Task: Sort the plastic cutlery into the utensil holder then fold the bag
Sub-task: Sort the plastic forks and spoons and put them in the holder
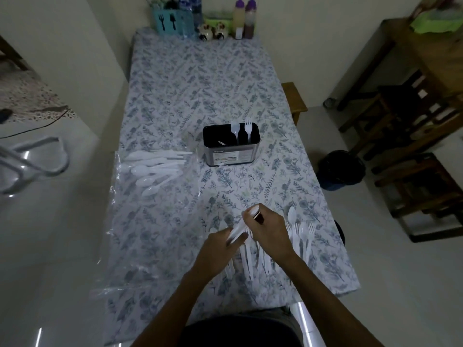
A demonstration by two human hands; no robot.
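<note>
A black utensil holder (230, 144) stands mid-table with a white spoon and a white fork upright in it. Both my hands grip one bunch of white plastic cutlery (242, 227) above the table's near edge: my left hand (224, 242) holds its lower end, my right hand (269, 227) its upper end. More white spoons and forks (299, 230) lie on the cloth under and right of my hands. A clear plastic bag (140, 221) lies flat along the table's left side, with several white spoons (155, 169) at its far end.
The table (200, 78) wears a floral cloth. A teal cutlery box (168, 20), bottles and small jars line its far edge. A dark bin (340, 170) and wooden furniture (411, 101) stand to the right, a metal frame (35, 164) on the floor left.
</note>
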